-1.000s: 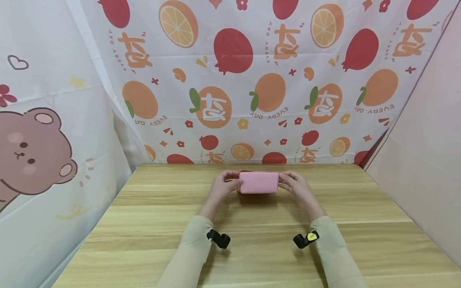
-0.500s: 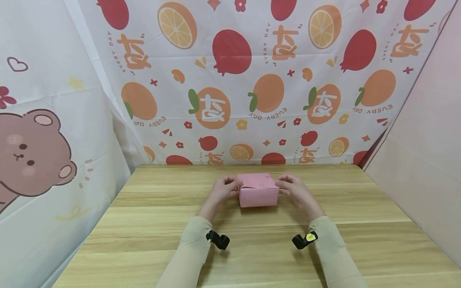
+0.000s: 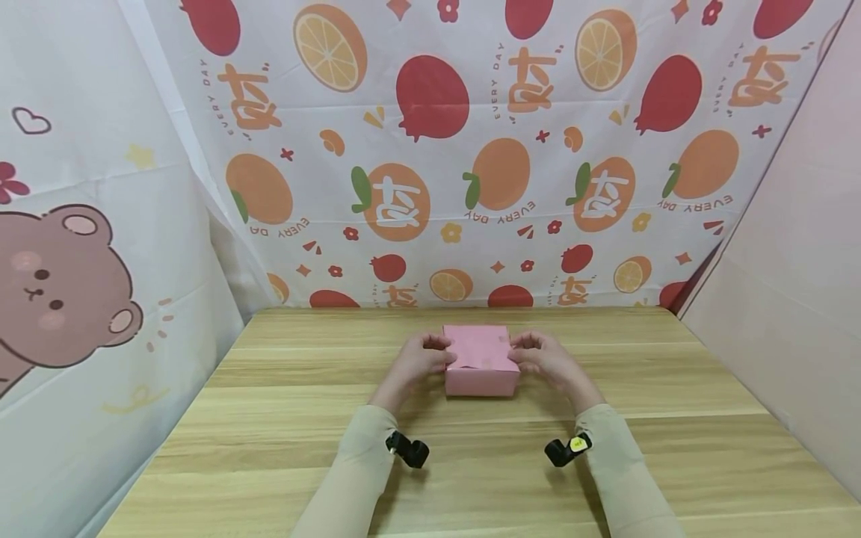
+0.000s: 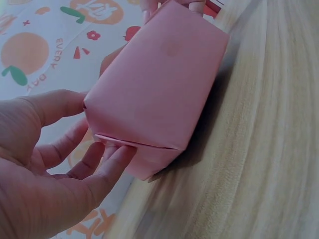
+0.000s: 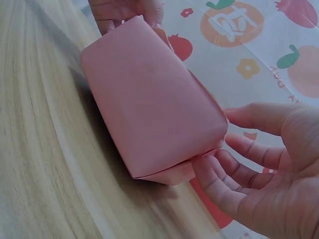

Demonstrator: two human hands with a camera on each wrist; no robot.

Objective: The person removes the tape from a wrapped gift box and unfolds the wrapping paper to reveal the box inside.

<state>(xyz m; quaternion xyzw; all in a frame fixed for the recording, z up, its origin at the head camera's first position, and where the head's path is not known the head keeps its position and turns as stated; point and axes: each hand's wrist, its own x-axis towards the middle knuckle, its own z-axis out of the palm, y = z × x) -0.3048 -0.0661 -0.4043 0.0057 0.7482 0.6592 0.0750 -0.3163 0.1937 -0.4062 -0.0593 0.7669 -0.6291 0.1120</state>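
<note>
A pink folded-paper box (image 3: 481, 346) is held level between both hands over the back middle of the wooden table, its top face and front side showing in the head view. My left hand (image 3: 418, 360) grips its left end, thumb at the top edge and fingers around the end. At the opposite end my right hand (image 3: 546, 359) grips it the same way. In the left wrist view, fingertips (image 4: 122, 155) curl at a folded end flap of the box (image 4: 159, 89). A matching fold shows under the fingertips (image 5: 207, 167) in the right wrist view.
The wooden table (image 3: 282, 433) ends at a white fruit-print cloth (image 3: 309, 187) behind the box. A cloth with a bear print (image 3: 67, 291) hangs at the left, a pale panel (image 3: 794, 261) at the right. Black wrist cameras (image 3: 407, 449) sit on both sleeves.
The box has tipped and come lower and nearer, so its top face shows where earlier mostly one side faced the camera. Both hands kept hold and shifted down slightly with it.
</note>
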